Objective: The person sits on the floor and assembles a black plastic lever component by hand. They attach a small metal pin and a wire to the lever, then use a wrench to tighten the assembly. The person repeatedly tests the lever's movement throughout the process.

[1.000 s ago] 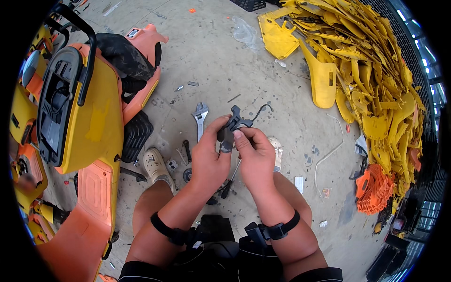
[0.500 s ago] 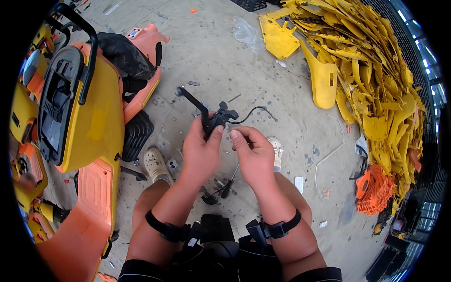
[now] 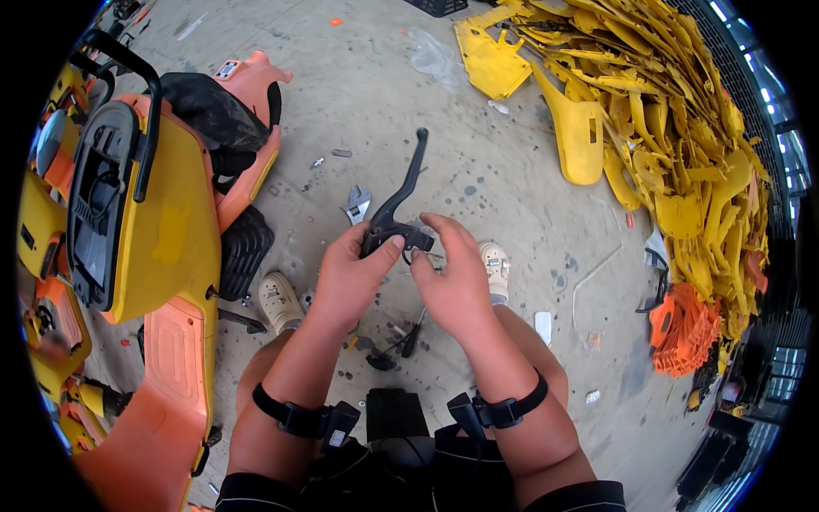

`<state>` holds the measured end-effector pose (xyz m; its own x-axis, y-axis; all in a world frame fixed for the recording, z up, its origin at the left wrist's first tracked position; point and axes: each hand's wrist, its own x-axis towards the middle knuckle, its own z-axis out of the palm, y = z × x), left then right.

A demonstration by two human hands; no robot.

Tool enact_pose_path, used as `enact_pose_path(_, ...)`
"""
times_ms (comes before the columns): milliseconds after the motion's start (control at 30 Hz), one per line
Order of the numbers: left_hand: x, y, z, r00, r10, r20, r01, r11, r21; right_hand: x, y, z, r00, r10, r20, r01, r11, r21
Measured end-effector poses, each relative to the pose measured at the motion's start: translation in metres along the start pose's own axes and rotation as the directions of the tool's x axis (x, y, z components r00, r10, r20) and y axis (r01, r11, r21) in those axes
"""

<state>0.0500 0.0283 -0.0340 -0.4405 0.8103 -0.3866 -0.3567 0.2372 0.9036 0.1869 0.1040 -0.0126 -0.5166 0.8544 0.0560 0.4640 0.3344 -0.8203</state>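
Observation:
A black brake lever (image 3: 401,198) is held over the floor between my knees, its long curved arm pointing up and away. My left hand (image 3: 351,275) is closed round its bracket, thumb pressed on top. At the bracket's right end is my right hand (image 3: 452,269), its thumb and forefinger closed about that end; the exact contact is partly hidden. Just beyond my left hand an adjustable wrench (image 3: 357,203) lies on the floor. Between my feet lie a dark-handled screwdriver (image 3: 413,338) and a small black part with a thin cable (image 3: 381,362).
A yellow and orange scooter (image 3: 175,226) stands close on my left, with more yellow and orange bodies behind it. To the right rises a heap of yellow plastic panels (image 3: 674,162). A stack of orange pieces (image 3: 682,331) sits at its near end. Small debris dots the concrete floor.
The brake lever has been turned in my left hand, so its arm now points up and right instead of up and left. My right hand has come onto the bracket; the dangling cable is now mostly hidden.

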Motion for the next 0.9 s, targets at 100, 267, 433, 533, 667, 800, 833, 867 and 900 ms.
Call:
enact_pose_path(100,-0.004,0.007,0.004,0.999,-0.044,-0.031,0.044,0.999,-0.018,-0.003,0.005,0.0,0.999,-0.013,0.051,0.011,0.999,0.039)
enact_pose_path(267,-0.005,0.003,0.002,0.998,-0.062,-0.003,0.061,0.995,-0.084,-0.009,-0.001,-0.003,0.989,0.08,0.126,-0.09,0.993,0.079)
enact_pose_path(433,-0.002,-0.009,-0.005,0.996,-0.082,0.017,0.084,0.98,-0.183,-0.009,-0.005,-0.002,0.942,0.245,0.231,-0.307,0.907,0.29)
enact_pose_path(533,-0.007,0.0,-0.001,0.992,-0.124,0.002,0.119,0.953,-0.278,-0.007,-0.001,-0.002,0.9,0.322,0.295,-0.429,0.778,0.459)
enact_pose_path(667,-0.007,0.001,0.0,0.996,-0.093,-0.013,0.085,0.949,-0.305,-0.002,0.0,-0.003,0.845,0.397,0.357,-0.534,0.625,0.569)
enact_pose_path(800,-0.006,-0.005,-0.005,0.998,-0.061,-0.006,0.058,0.969,-0.24,-0.003,0.0,0.0,0.839,0.393,0.378,-0.543,0.544,0.64)
enact_pose_path(833,-0.005,-0.008,-0.006,0.999,-0.049,-0.001,0.048,0.976,-0.211,-0.003,0.0,0.0,0.854,0.394,0.34,-0.517,0.565,0.643)
enact_pose_path(867,-0.006,-0.007,-0.005,0.999,-0.037,0.002,0.036,0.985,-0.171,-0.004,-0.001,0.001,0.867,0.396,0.302,-0.492,0.586,0.644)
enact_pose_path(900,-0.007,-0.007,-0.002,1.0,-0.024,0.005,0.025,0.991,-0.131,-0.004,-0.001,0.002,0.879,0.397,0.264,-0.467,0.607,0.643)
